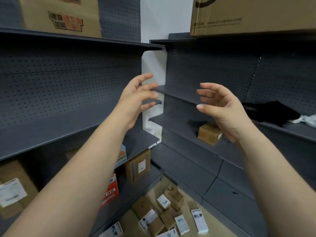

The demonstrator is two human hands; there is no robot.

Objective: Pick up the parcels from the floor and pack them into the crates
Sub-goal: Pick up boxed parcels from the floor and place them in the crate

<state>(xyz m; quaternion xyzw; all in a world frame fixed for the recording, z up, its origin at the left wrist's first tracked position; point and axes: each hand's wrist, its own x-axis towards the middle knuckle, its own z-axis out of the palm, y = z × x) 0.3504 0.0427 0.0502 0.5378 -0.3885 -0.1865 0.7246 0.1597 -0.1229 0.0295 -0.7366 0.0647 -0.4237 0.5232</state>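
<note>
My left hand (136, 98) and my right hand (220, 106) are both raised in front of the grey shelving, palms turned toward each other and well apart. Neither holds anything: the fingers (147, 95) are spread and only loosely bent, closed on nothing. The parcels (169, 218) I have to pack lie far below, a loose heap of small brown and white-labelled boxes on the floor (189, 192), in the corner where the two shelf units meet. I see no crates from here, so I cannot tell where they stand. My worry is the reach down: the lower left shelf (142, 139) juts out above the heap, and I judge that bending quickly could knock a forearm against its edge. The heap is jumbled, with some boxes leaning on others, so pulling one from underneath would likely tumble the rest. The small cardboard box (209, 133) on the right shelf is not on the floor, and taking it by mistake would be a wasted move. The view is blurred, so I cannot read any label.
</note>
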